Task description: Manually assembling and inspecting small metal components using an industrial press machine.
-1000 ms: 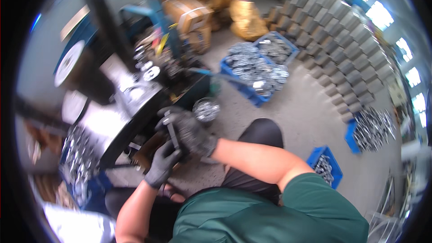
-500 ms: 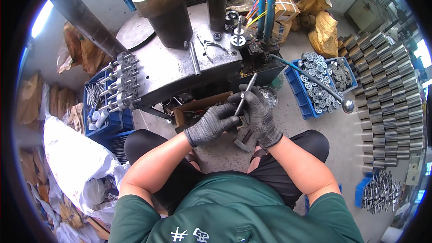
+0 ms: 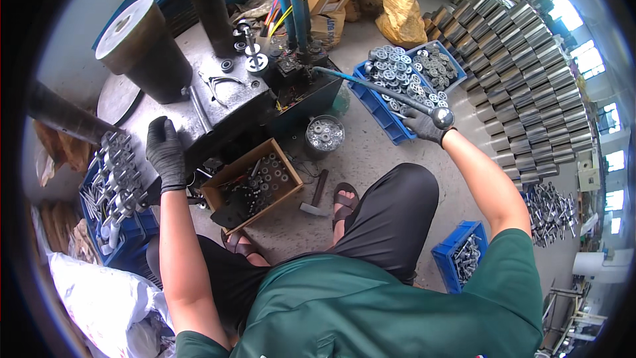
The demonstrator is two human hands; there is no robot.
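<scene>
My left hand [image 3: 165,156], in a dark grey glove, is at the front edge of the metal bench [image 3: 222,118]. Its fingers are stretched out and nothing shows in them. To its left stands a cluster of shafts with pulley-like wheels [image 3: 119,179]. My right hand [image 3: 427,126], gloved too, reaches to the near right side of a blue bin [image 3: 376,111] of spoked metal wheels [image 3: 391,66]. A lever with a ball end [image 3: 442,117] passes over that hand and hides part of its fingers, so what they hold is unclear.
A heavy tapered cylinder [image 3: 146,50], pliers [image 3: 217,86] and a metal rod [image 3: 197,111] are on the bench. Below are a wooden box of small parts [image 3: 265,192], a bucket of rings [image 3: 324,134] and a hammer [image 3: 318,195]. Stacked metal tubes [image 3: 523,79] line the right.
My hands have parted: the left went to the bench edge, the right out to the wheel bin. The thin metal shaft they held together is no longer plainly visible. The view has shifted right.
</scene>
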